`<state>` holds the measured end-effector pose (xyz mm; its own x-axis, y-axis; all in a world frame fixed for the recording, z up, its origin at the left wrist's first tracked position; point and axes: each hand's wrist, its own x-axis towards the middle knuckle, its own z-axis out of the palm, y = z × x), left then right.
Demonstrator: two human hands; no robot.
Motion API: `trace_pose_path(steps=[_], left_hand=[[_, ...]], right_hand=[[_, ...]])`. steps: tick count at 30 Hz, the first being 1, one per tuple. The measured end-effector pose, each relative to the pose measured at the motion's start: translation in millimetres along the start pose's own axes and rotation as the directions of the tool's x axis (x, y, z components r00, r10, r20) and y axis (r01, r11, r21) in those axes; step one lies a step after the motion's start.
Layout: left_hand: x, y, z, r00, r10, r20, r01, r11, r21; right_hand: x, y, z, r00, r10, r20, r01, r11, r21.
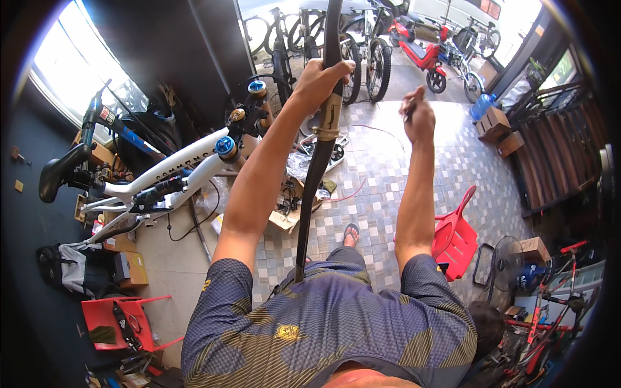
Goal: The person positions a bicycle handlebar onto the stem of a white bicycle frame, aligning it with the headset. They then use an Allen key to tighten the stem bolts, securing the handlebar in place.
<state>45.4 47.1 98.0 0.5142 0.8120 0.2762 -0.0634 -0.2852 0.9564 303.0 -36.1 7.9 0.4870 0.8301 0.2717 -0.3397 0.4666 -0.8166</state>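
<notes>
Bar (312,187) upright in front of me, L hand (320,84) wrapped round it nr tan band (331,111). My R hand (419,118) is clear of it, fingers curled; can't tell if holding anything.

From up at head height over there, the wide, bowed view looks down and forward — shirt (336,320) close below, left hand (318,85) and right hand (420,118) farther out, then the tiled floor (375,161) running off to bicycles (378,70) near its far edge.
</notes>
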Motion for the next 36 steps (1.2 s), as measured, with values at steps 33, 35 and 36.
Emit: trace_pose_path(steps=[33, 35, 36], left_hand=[[1.3, -17.7, 13.9, 0.980, -0.091, -0.179, 0.163, 0.879, 0.448], [2.8, -22.0, 16.6, 0.981, -0.093, -0.168, 0.161, 0.875, 0.457], [3.4, -20.3, 18.9, 0.983, -0.092, -0.160, 0.156, 0.873, 0.461]], right_hand=[[-119.4, 53.4, 134.2, 0.962, 0.271, 0.031, -0.194, 0.759, -0.622], [-122.5, 49.6, 133.6, 0.961, 0.275, 0.015, -0.204, 0.746, -0.634], [-123.1, 49.7, 131.8, 0.960, 0.279, 0.010, -0.213, 0.755, -0.620]])
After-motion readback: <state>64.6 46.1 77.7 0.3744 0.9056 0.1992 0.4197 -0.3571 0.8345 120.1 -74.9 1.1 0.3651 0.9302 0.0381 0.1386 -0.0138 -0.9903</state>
